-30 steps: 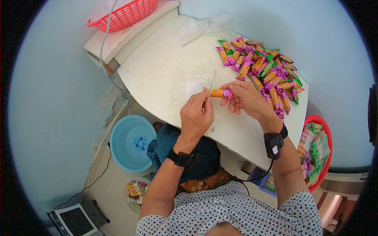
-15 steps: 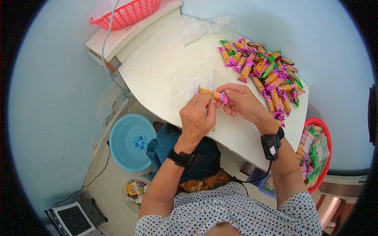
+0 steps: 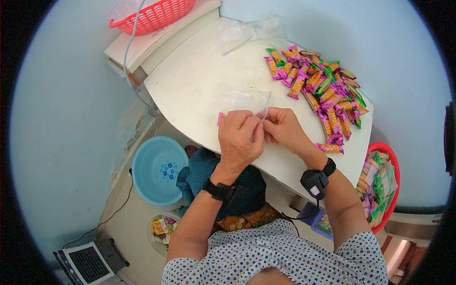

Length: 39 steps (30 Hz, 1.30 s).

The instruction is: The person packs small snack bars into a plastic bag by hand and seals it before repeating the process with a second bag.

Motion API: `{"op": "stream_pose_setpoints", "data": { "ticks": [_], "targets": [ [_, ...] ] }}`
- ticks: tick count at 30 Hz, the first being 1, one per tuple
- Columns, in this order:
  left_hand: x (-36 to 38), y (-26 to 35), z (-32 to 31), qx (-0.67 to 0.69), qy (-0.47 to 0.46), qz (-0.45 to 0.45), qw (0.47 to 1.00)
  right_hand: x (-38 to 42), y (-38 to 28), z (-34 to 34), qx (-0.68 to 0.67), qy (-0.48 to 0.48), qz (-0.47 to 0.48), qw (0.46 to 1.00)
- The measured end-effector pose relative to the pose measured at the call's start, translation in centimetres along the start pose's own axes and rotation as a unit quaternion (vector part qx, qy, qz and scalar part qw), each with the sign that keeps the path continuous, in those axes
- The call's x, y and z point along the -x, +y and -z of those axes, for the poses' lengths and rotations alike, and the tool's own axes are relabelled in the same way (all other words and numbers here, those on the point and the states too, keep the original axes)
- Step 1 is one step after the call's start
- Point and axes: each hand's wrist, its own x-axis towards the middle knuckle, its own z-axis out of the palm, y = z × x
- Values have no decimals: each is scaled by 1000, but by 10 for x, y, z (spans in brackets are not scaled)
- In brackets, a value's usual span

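Note:
A clear plastic bag [image 3: 244,100] lies partly on the white table, its open edge standing up as a pale strip between my hands. My left hand [image 3: 240,136] is closed on the bag near that edge. The pink end of a wrapped snack packet [image 3: 220,118] pokes out left of my left knuckles, the rest hidden behind the hand. My right hand [image 3: 286,129] pinches the bag's edge close to my left fingertips. By my right wrist lies a single purple-ended snack packet [image 3: 329,148].
A heap of purple and green snack packets [image 3: 327,90] covers the table's right side. More clear plastic [image 3: 254,33] lies at the back. A red basket [image 3: 398,185] of bagged packets stands right, a blue basin [image 3: 142,166] on the floor left, and a red basket [image 3: 161,19] at upper left.
The packet held across the bag's mouth has shifted left, mostly behind my left hand. My right hand has moved left and now pinches the bag's edge; the edge strip tilts right.

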Motion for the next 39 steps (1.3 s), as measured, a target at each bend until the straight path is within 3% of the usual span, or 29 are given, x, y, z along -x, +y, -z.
{"op": "stream_pose_setpoints", "data": {
  "ticks": [6, 12, 15, 18, 21, 24, 30, 33, 36, 39],
  "targets": [
    [1, -4, -4, 17, 12, -18, 1000, 0, 5, -3, 45, 7, 23, 999],
    [3, -1, -4, 30, 1, 16, 999, -5, 9, 5, 82, -48, 61, 994],
    [2, -1, -3, 21, -2, 13, 1000, 0, -4, 13, 133, 41, 63, 988],
    [3, 0, -3, 15, -11, 22, 1000, -3, -4, 32, 333, 225, 222, 888],
    [3, 0, -4, 15, -1, 14, 1000, 3, -12, 45, 518, 255, 177, 797],
    [3, -1, -4, 15, 4, 7, 1000, 2, 2, 55, 591, 223, 102, 769],
    [2, -1, -5, 19, 3, 11, 1000, 0, -2, 60, 527, 230, 107, 811],
    [4, -1, -4, 20, -2, 21, 1000, -2, 0, 68, 547, 253, 123, 788],
    [4, -1, -3, 16, -6, 23, 1000, -4, -2, 65, 511, 263, 81, 814],
    [3, 0, -3, 17, -11, 29, 999, -8, 8, 60, 538, 288, 92, 787]
  ]
}}
